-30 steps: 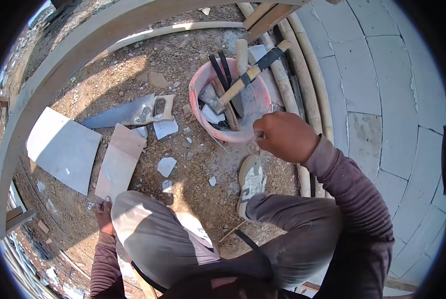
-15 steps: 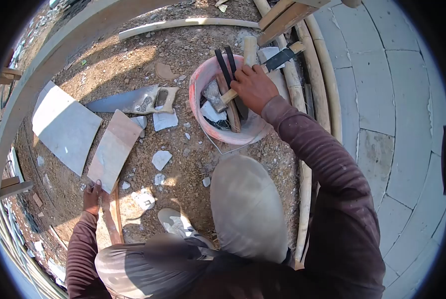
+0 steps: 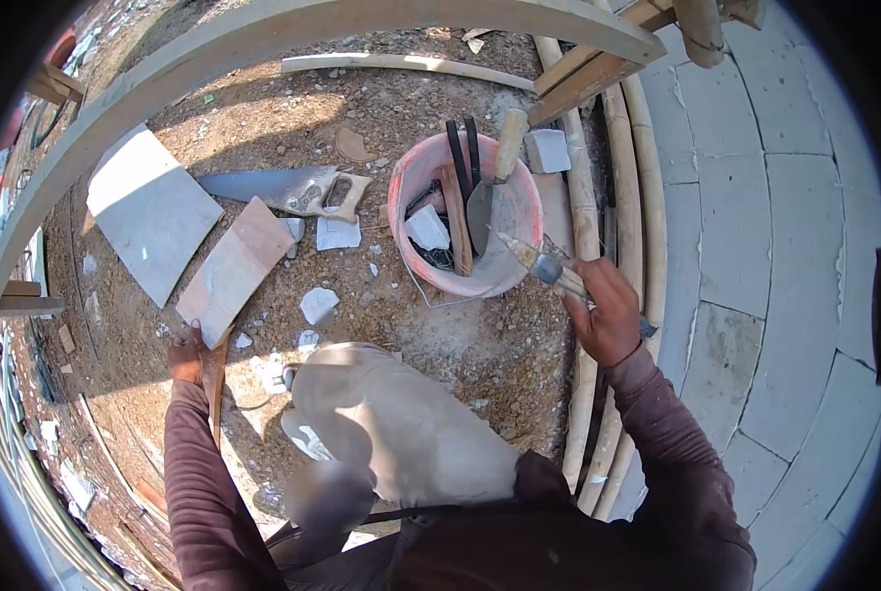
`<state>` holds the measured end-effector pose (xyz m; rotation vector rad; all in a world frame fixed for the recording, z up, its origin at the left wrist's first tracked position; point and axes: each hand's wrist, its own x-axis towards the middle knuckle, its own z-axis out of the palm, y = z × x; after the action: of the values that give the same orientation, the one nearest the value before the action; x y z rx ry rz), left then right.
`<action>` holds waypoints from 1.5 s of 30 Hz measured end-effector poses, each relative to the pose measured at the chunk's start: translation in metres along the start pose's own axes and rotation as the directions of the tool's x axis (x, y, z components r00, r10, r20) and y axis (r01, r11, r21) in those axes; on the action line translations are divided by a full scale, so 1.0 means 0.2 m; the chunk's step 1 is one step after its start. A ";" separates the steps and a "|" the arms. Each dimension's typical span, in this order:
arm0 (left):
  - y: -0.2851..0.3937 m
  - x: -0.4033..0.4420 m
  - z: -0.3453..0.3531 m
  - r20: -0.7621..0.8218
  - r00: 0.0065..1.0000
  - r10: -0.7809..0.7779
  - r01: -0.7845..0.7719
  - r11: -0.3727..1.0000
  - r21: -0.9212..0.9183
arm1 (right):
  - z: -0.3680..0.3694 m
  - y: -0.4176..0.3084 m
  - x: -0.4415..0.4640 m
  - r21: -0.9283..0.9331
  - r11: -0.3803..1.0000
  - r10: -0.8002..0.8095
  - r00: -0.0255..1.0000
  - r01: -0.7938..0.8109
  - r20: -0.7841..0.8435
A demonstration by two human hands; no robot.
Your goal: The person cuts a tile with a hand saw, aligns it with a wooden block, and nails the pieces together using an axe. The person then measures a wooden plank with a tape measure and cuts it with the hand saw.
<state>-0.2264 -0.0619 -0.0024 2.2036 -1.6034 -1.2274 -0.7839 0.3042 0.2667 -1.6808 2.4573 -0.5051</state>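
My right hand (image 3: 608, 310) is wrapped round the handle of a hammer (image 3: 547, 268), held to the right of the bucket with its pointed end toward it. My left hand (image 3: 187, 357) grips the lower end of a pinkish-grey tile (image 3: 232, 264), thumb on top; its other fingers are mostly hidden. Beyond that tile lies a larger pale tile (image 3: 150, 222) on the ground. The red-rimmed bucket (image 3: 397, 212) holds a trowel (image 3: 480, 212), a strip of wood, two black handles and a white broken piece.
A handsaw (image 3: 307, 189) lies behind the tiles. Broken white pieces (image 3: 319, 305) are scattered over the gravelly soil. Bamboo poles (image 3: 583, 197) run along the grey block paving (image 3: 736, 217) at right. A curved wooden beam (image 3: 263, 44) arches across the top.
My right hand has drawn the hammer out of the bucket and moved right and toward me. My left hand stays at the tile's lower end. My knee has shifted left.
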 end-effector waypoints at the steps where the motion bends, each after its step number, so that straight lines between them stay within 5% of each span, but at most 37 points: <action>1: -0.02 0.01 0.01 0.034 0.999 -0.011 0.013 0.996 -0.083 | 0.04 0.02 -0.18 0.065 0.997 0.036 0.999 -0.036 -0.003; 5: -0.16 0.12 0.01 0.109 0.994 -0.010 0.043 0.949 -0.311 | 0.34 0.07 -0.69 0.031 0.986 0.144 0.939 -0.161 0.313; 9: -0.08 0.04 0.02 0.107 0.993 -0.052 0.093 0.896 -0.435 | 0.78 0.17 -0.81 0.004 0.986 0.151 0.906 -0.166 0.396; 11: -0.14 0.09 0.02 0.082 0.996 -0.027 0.057 0.918 -0.392 | 0.87 0.20 -0.82 0.002 0.987 0.142 0.886 -0.159 0.441; 15: -0.20 0.13 0.05 0.027 1.000 -0.008 0.017 0.934 -0.356 | 0.61 0.15 -0.51 0.187 0.977 0.057 0.968 -0.104 0.243; 18: 0.06 -0.03 0.04 -0.064 0.995 -0.082 0.081 0.997 -0.021 | 0.40 0.05 -0.03 0.208 0.976 -0.065 0.998 0.061 0.014; 20: -0.14 0.14 0.06 -0.105 0.992 -0.064 0.072 0.995 0.065 | 0.45 0.00 0.24 0.196 0.973 -0.143 0.986 0.125 0.081; 22: -0.19 0.22 0.06 -0.147 0.989 -0.029 0.059 0.977 0.204 | 0.65 -0.03 0.43 0.086 0.982 -0.189 0.929 0.170 0.319; 27: -0.10 0.08 0.10 -0.143 0.987 0.073 -0.062 0.995 0.080 | 0.95 -0.10 0.63 -0.157 0.975 -0.052 0.842 0.161 0.537; 29: -0.06 0.02 0.11 -0.106 0.989 0.106 -0.112 0.992 -0.058 | 0.90 -0.09 0.62 -0.047 0.997 -0.035 0.884 0.065 0.467; 33: 0.00 -0.01 0.11 -0.134 0.983 0.129 -0.124 0.991 0.045 | 0.59 -0.03 0.56 0.299 0.954 -0.057 0.986 0.009 0.154; 38: -0.09 0.07 0.11 -0.037 0.995 0.097 -0.102 0.981 -0.165 | 0.25 0.17 0.35 0.012 0.967 0.249 0.953 -0.255 0.175; 41: -0.14 0.11 0.11 -0.009 0.998 0.062 -0.062 0.958 -0.280 | 0.39 0.22 0.37 -0.101 0.957 0.287 0.938 -0.272 0.194; 45: -0.13 0.13 0.08 0.046 0.999 0.019 -0.006 0.962 -0.272 | 0.50 0.21 0.39 -0.248 0.946 0.217 0.976 -0.211 -0.004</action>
<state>-0.2156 -0.0671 -0.0408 2.0055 -1.3665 -1.4120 -0.8218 0.2258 0.1650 -1.4572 2.7366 -0.1571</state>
